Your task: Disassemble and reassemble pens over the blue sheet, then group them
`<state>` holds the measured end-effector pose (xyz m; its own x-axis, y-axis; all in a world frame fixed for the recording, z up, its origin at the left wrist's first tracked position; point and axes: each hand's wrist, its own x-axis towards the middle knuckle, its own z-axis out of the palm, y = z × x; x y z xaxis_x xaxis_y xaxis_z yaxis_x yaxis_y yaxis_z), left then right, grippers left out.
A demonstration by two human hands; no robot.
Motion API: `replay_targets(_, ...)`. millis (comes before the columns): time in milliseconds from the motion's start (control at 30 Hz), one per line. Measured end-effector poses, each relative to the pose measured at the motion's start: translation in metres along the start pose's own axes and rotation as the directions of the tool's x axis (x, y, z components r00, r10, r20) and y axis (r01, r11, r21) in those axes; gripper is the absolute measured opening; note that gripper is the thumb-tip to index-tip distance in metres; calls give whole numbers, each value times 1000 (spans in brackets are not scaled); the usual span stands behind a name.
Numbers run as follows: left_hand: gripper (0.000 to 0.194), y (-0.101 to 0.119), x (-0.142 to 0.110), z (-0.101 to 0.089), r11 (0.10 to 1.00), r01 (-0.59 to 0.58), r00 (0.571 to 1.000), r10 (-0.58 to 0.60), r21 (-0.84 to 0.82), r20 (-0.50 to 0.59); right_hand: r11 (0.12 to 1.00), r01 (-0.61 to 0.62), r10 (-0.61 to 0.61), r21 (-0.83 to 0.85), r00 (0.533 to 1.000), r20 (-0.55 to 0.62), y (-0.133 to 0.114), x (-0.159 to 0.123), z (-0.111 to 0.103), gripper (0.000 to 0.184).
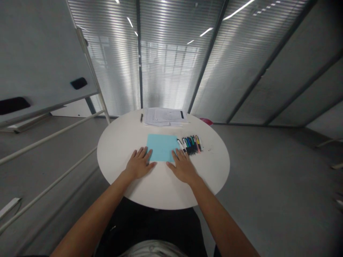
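A light blue sheet of paper lies flat on the round white table. My left hand rests open at its lower left corner, fingers spread, with the fingertips at the paper's edge. At the lower right corner my right hand lies open too, its fingertips over the paper's edge and close to the pens. Several pens and markers in different colours sit side by side just right of the sheet. One white pen lies aslant beside the paper's right edge.
Stacked printed papers lie at the table's far side, a dark pen to their left. A whiteboard on a white metal frame stands at the left. Behind the table are glass panels with blinds. Something pink shows past the far right edge.
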<state>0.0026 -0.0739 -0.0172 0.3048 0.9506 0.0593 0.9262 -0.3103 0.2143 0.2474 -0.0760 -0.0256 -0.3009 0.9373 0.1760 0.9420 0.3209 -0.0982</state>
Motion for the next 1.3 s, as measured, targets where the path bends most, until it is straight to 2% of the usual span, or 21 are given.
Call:
replay_targets(333, 74, 0, -1, 0, 1000, -13, 1000, 14, 9, -27, 999, 35, -35, 10, 999, 11, 1, 1, -1, 74)
replay_targets(533, 74, -2, 0, 2, 1000, -8, 1000, 9, 18, -26, 1000, -18, 18, 23, 1000, 3, 1, 4, 2, 77)
replay_targets(667, 76, -2, 0, 4, 999, -14, 1000, 14, 30, -28, 998, -63, 63, 19, 997, -46, 0, 6, 2, 81)
replay_targets(800, 77, -2, 0, 3, 999, -15, 999, 17, 41, -31, 999, -21, 24, 30, 994, -104, 1, 10, -1, 70)
replay_targets(900, 77, -2, 0, 3, 999, -12, 999, 14, 44, -31, 999, 9, -6, 41, 998, -59, 2, 10, -1, 66)
replay_targets(1300, 77, -3, 1, 4, 999, -17, 999, 18, 33, -33, 999, -41, 41, 6, 996, 76, 0, 11, -2, 78)
